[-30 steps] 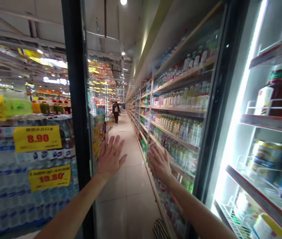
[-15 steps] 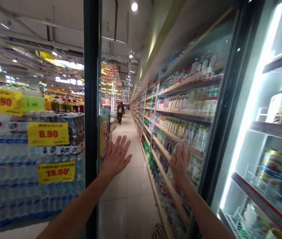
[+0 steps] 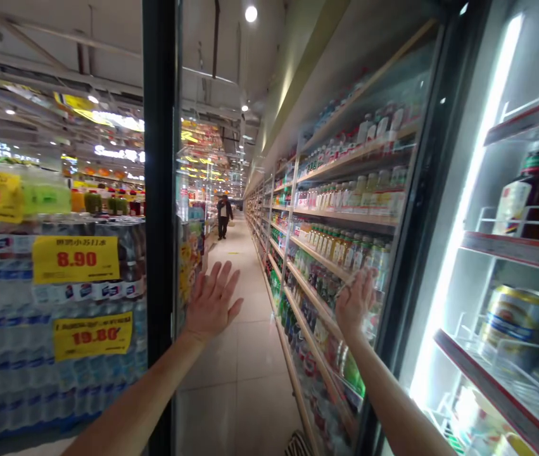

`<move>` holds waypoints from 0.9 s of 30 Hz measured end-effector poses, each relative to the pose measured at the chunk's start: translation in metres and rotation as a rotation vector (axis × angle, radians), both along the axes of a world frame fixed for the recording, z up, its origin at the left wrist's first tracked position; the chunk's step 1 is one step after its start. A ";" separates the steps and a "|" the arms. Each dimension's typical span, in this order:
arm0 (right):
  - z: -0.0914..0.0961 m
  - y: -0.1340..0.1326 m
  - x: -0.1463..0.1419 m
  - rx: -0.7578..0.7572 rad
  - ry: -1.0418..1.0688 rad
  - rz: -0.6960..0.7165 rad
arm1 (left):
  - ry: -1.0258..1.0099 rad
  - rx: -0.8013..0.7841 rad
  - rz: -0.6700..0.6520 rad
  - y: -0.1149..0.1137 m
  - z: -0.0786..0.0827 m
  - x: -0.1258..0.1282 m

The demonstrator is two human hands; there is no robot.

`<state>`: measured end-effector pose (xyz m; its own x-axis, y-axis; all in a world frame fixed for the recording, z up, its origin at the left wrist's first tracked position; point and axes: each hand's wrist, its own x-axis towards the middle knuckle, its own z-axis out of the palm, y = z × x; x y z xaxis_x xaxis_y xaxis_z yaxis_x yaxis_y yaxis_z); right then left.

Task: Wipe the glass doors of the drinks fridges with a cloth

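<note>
A glass cooler door (image 3: 231, 405) with a black frame (image 3: 159, 209) stands in front of me. My left hand (image 3: 212, 304) is raised at its left part, palm toward the pane and fingers spread; it looks flat against the glass. Farther right, my right hand (image 3: 355, 301) is up at the same pane with its fingers bent together. Something pale seems to lie at its fingers, too blurred to name. Whether that hand presses on the glass I cannot tell.
At right is a lit cooler with wire shelves, a dark bottle (image 3: 511, 196) and cans (image 3: 511, 316). Through the pane show long drink shelves (image 3: 317, 247) and a person (image 3: 224, 215) in the aisle. Bottled-water stacks with yellow price signs (image 3: 76, 259) stand left.
My right hand has moved a little right and its fingers look more bent. My left hand stays spread at the pane. The view has turned slightly right.
</note>
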<state>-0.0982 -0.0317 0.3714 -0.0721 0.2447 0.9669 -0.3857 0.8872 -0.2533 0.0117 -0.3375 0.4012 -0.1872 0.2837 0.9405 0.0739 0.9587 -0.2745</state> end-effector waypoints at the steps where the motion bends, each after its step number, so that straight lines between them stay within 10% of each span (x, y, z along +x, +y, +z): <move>1: -0.001 -0.006 0.002 0.096 0.017 0.027 | 0.004 0.003 0.000 0.000 0.000 0.000; 5: -0.005 -0.018 0.006 0.468 0.072 0.112 | 0.007 0.006 -0.013 -0.001 0.000 0.000; 12: 0.009 0.029 -0.014 -0.145 -0.058 -0.014 | 0.027 0.024 -0.025 -0.002 0.000 -0.004; 18: -0.002 0.010 -0.007 0.394 0.016 0.100 | 0.032 0.024 -0.039 -0.003 0.000 -0.005; 23: 0.000 0.032 -0.013 -0.087 -0.077 0.018 | 0.026 0.010 0.000 -0.002 0.000 -0.003; 27: -0.005 0.018 -0.010 0.085 -0.078 0.115 | -0.005 -0.023 0.068 0.000 0.000 0.000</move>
